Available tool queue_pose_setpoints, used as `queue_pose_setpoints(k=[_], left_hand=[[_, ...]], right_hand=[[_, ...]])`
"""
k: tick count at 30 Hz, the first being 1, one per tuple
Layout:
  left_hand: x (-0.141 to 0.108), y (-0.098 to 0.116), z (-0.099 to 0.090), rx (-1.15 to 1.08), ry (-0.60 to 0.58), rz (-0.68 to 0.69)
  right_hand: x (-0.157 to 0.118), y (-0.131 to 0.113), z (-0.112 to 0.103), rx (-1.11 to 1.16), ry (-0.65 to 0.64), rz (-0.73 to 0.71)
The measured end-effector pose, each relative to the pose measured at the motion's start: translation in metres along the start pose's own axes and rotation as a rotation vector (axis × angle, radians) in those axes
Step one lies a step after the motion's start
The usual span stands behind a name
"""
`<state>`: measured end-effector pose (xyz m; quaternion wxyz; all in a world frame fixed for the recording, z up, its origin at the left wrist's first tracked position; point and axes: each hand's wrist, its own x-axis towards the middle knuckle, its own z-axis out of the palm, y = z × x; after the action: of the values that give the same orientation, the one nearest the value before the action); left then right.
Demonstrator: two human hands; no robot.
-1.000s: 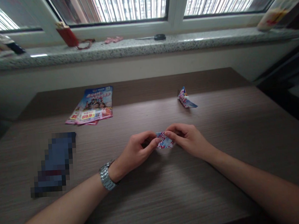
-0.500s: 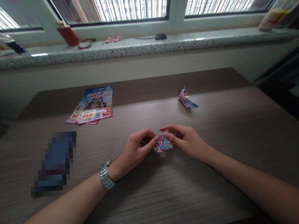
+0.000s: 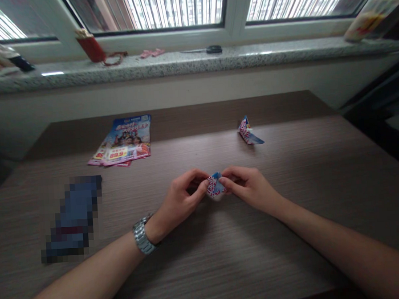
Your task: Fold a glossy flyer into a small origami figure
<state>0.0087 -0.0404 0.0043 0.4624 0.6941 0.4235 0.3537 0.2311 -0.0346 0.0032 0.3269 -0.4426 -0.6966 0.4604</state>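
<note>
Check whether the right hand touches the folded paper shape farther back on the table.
Apart: the head view shows a strip of tabletop between the right hand and the folded paper shape.

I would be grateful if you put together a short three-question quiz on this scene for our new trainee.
1. Multiple choice: what do the left hand and right hand hold between them?
A) a pen
B) a small folded paper
C) a cup

2. True or false: the metal watch is on the left arm.

3. Fill in the blank: in the head view, the separate paper shape at the back of the table lies to the ____ of the leaflets.

Key:
1. B
2. True
3. right
</note>
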Motion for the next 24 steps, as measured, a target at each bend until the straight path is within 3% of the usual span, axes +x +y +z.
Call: queue_pose_setpoints(k=[6,24], left_hand=[[-0.0005,-0.0018,-0.0008,0.057,-0.004,0.026],[0.0008,0.0001,-0.0013,0.108,-0.016,0.038]], right_hand=[[-0.0012,-0.0063,-0.0019,-0.153,0.027,-0.104],[-0.0006,-0.004,-0.0018,-0.201,-0.006,-0.173]])
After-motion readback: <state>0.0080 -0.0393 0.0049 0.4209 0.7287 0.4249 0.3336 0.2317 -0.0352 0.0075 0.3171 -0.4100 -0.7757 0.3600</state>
